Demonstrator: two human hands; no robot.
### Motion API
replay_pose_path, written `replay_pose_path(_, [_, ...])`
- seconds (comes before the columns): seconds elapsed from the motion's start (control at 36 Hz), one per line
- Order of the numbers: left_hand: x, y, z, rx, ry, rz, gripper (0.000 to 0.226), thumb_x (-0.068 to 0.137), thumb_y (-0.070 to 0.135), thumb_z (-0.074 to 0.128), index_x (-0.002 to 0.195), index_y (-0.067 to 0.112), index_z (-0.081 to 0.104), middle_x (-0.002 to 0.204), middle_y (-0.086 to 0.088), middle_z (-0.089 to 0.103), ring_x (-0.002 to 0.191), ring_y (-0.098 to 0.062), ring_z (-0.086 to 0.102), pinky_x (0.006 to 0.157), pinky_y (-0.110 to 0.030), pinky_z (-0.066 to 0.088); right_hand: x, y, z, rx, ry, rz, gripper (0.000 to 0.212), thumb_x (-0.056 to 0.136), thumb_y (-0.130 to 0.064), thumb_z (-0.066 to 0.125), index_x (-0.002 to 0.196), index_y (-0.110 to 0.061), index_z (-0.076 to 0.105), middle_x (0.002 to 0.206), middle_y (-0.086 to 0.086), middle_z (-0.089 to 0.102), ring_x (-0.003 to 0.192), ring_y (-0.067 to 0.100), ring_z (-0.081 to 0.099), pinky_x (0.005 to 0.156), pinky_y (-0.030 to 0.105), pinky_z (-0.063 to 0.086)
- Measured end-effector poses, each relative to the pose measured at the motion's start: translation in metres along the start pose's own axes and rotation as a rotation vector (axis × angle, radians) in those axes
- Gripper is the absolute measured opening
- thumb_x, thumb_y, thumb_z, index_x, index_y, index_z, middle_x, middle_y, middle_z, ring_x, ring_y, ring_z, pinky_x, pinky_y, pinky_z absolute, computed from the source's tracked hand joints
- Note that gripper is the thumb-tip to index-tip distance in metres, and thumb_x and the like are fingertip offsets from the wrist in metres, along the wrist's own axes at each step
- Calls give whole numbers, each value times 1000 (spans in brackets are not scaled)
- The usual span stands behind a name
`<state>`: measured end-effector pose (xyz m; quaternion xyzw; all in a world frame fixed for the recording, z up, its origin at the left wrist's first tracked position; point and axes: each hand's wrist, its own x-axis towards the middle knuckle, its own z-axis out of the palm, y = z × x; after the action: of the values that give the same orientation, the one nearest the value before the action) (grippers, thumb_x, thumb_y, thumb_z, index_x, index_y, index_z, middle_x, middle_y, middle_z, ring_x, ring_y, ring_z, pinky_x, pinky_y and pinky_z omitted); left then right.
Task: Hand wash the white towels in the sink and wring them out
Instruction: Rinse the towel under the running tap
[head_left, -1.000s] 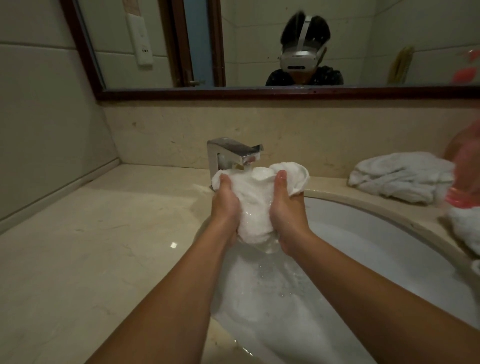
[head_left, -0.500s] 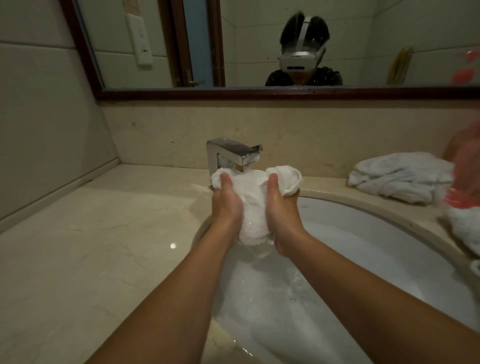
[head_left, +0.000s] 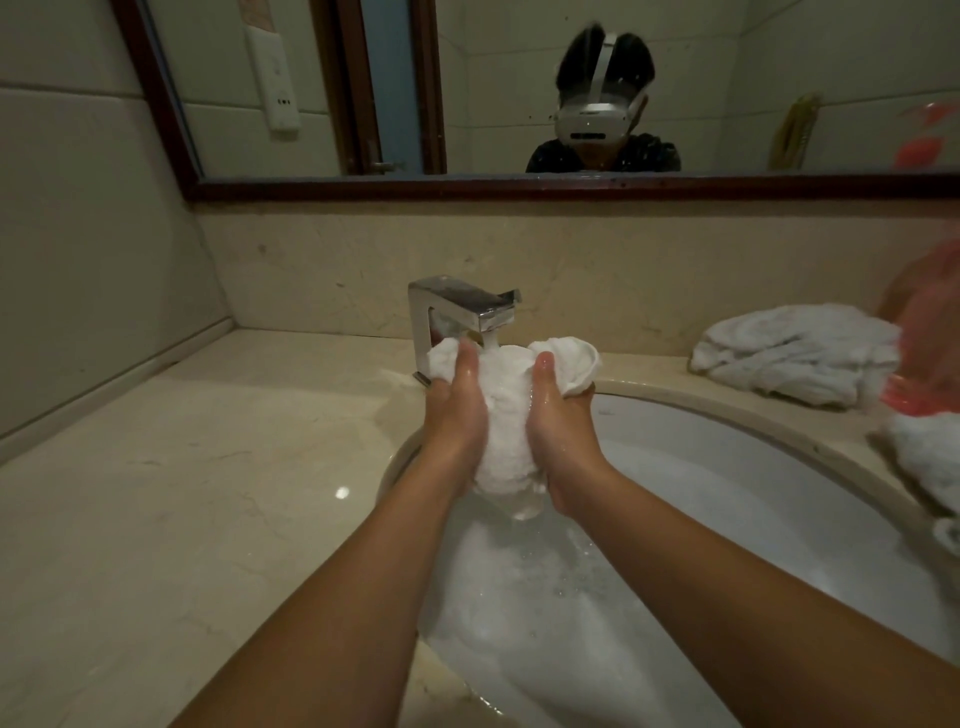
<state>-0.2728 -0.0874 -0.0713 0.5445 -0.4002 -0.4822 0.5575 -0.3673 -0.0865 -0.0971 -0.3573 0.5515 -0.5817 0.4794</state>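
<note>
Both hands squeezing: my left hand (head_left: 457, 422) and right hand (head_left: 560, 434) curled tight round bunched wet towel (head_left: 505, 410). Held over sink (head_left: 737, 411), just under tap (head_left: 457, 304), so runoff falls into suds (head_left: 519, 629). Second towel (head_left: 795, 353) heaped on counter (head_left: 208, 493), well apart.

There is only one view, a wide-angle camera on the head, which looks forward and down from near above the sink (head_left: 727, 467), toward the faucet (head_left: 457, 306) and the wall mirror (head_left: 493, 78).

Between the left hand (head_left: 457, 418) and right hand (head_left: 563, 423), the gripped towel (head_left: 506, 410) sat under the faucet (head_left: 447, 306), above the sink (head_left: 727, 415), with a second towel (head_left: 795, 353) rightward on the counter (head_left: 208, 493) and seemingly a third towel (head_left: 930, 457) nearer.
</note>
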Motion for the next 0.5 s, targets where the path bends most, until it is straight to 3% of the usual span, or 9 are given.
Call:
replay_pose_path(0.08, [0,-3,-2,24,-35,-15,59,100,66,52,134,19,66,120,-4,75,109,-26,72,102,-48,58,1,2,0,2,3,-17,70,103,-70,46,160,-35,27,144,-2,59,129,26,61,112,53,52])
replay_pose_path(0.33, [-3,-3,-1,82,-27,19,64,99,71,49,141,23,64,129,-5,73,115,-25,70,104,-45,56,0,0,-2,0,0,-7,69,104,-67,45,161,-32,27,142,0,59,121,24,61,106,47,53])
replay_pose_path(0.44, [-3,0,-1,108,-12,38,61,104,65,46,142,21,64,130,-5,71,111,-22,67,82,-32,53,0,1,1,-1,11,11,71,103,-70,46,161,-33,26,139,1,62,121,27,64,109,52,54])
replay_pose_path(0.5, [-3,0,-1,113,-13,30,62,104,65,45,143,21,63,132,-7,70,113,-24,66,85,-33,50,-1,0,0,6,7,20,70,103,-69,47,160,-33,27,133,0,63,118,27,65,107,52,55])
